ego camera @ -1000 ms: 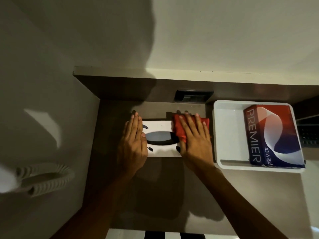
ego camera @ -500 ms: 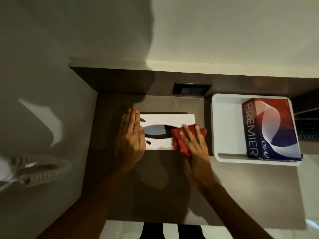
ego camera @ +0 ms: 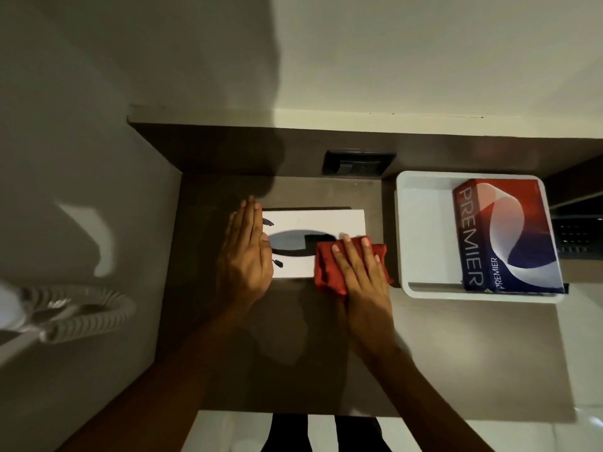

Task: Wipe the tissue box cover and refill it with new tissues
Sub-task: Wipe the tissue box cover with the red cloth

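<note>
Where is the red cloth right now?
In the head view, the red cloth lies under the right hand, pressed flat on the right end of the white tissue box cover, just left of the white tray.

Single head-worn view, looking steeply down, close over dark counter (ego camera: pixel 293 353), facing wall, edges dim, perhaps distorted

I stand at a dark built-in desk (ego camera: pixel 293 353) in what looks like a hotel room. A coiled phone cord (ego camera: pixel 81 311), wall socket (ego camera: pixel 357 163) and white amenity tray (ego camera: pixel 424 239) suggest it.
</note>
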